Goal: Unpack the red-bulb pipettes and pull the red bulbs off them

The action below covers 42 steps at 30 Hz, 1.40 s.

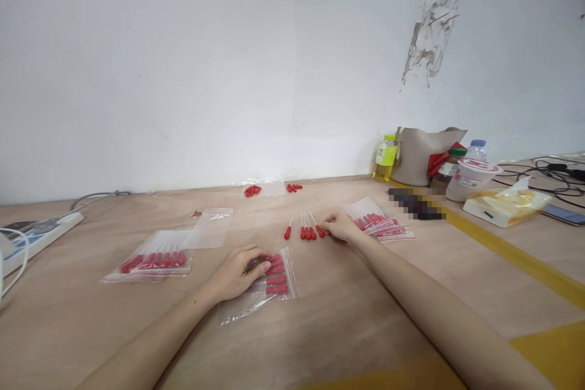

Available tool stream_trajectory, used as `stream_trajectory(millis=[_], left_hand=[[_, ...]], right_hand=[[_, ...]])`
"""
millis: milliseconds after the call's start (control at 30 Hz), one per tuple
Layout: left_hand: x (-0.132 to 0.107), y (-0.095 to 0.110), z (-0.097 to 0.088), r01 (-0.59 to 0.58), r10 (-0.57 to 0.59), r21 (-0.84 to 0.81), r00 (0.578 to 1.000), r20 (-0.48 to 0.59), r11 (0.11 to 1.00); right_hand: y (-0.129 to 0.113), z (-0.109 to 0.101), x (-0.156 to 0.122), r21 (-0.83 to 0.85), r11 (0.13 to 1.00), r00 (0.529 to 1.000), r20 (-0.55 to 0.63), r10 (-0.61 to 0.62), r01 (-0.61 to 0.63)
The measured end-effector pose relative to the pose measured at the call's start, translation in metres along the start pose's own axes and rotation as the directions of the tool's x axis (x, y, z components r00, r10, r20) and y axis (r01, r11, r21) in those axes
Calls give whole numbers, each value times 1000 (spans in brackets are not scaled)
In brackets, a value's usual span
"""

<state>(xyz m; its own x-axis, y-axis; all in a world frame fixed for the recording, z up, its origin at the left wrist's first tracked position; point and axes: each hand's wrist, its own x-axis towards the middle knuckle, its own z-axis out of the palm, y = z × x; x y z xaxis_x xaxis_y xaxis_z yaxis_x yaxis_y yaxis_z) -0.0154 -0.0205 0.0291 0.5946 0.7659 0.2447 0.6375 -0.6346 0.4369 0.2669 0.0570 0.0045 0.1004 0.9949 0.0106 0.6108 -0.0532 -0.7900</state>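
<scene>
My left hand (237, 271) rests on a clear zip bag (269, 283) that holds several red-bulbed glass droppers, fingers curled over its top edge. My right hand (340, 226) reaches forward and pinches the red bulb of a loose dropper at the right end of a row of loose droppers (305, 230) lying on the wooden table (347, 311). Just right of that hand lies a stack of filled dropper bags (381, 222).
Another filled bag (153, 262) and an empty zip bag (212, 225) lie at the left. More red droppers (252, 190) sit by the wall. A power strip (41, 234) is far left. A yellow-liquid bottle (385, 158), beige bag (423, 155), cup (470, 178) and cables stand at the right.
</scene>
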Motion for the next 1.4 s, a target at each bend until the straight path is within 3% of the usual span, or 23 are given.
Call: stream_trajectory(millis=[400, 533, 633, 733, 900, 1167, 1300, 1400], left_hand=[[-2, -6, 1, 44, -45, -19, 999, -28, 999], [-2, -3, -2, 22, -23, -13, 998, -65, 1000], [3, 6, -4, -44, 44, 1, 997, -69, 999], [12, 16, -2, -137, 138, 40, 990, -24, 990], [29, 17, 7, -272, 265, 162, 962, 63, 948], [39, 4, 18, -321, 304, 115, 942, 142, 940], [40, 3, 19, -345, 333, 112, 936, 115, 932], [41, 3, 19, -375, 368, 134, 927, 79, 917]], right_hand=[[9, 1, 4, -21, 999, 997, -80, 22, -24], [1, -1, -4, -18, 998, 991, -120, -61, 60], [-13, 3, -22, -6, 982, 981, -47, -189, 189], [-22, 17, -45, 12, 949, 943, 108, -315, 316], [-20, 42, -71, 59, 839, 800, 273, -534, 540], [-10, 52, -75, 167, 802, 767, 236, -597, 573], [-12, 49, -81, 200, 772, 743, 213, -635, 603], [-16, 46, -86, 177, 707, 692, 150, -707, 684]])
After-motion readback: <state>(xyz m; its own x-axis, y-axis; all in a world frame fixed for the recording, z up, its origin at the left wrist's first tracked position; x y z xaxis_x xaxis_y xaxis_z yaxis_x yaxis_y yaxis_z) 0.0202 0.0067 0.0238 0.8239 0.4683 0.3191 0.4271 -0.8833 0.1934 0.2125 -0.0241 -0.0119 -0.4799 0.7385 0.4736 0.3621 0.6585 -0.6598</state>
